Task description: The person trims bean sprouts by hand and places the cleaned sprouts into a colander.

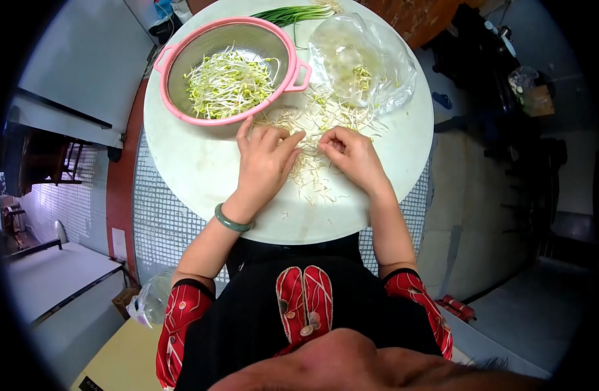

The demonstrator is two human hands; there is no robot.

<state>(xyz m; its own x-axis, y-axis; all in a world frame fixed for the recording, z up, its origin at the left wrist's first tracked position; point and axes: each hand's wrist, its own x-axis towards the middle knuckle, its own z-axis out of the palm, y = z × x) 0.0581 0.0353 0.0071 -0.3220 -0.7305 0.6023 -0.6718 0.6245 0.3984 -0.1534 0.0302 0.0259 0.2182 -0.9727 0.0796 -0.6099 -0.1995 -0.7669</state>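
On the round white table, a pink-rimmed strainer (173, 113) holds a heap of bean sprouts (231, 86). My left hand (265, 158), with a green bangle at its wrist, is just below the strainer's rim, its fingers bent and slightly apart over loose sprout bits (309, 171); nothing shows in it. To its right, my right hand (351, 153) is closed in a pinch above the same bits, and what its fingertips hold is too small to make out. Beyond the hands, more sprouts (338, 111) lie beside a clear plastic bag (387, 65) with some sprouts in it.
Green onions (289, 14) lie at the table's far edge. A wooden surface (413, 19) stands beyond at the right. Below the left side of the table, a clear plastic bag (152, 298) rests near a yellowish surface (117, 355).
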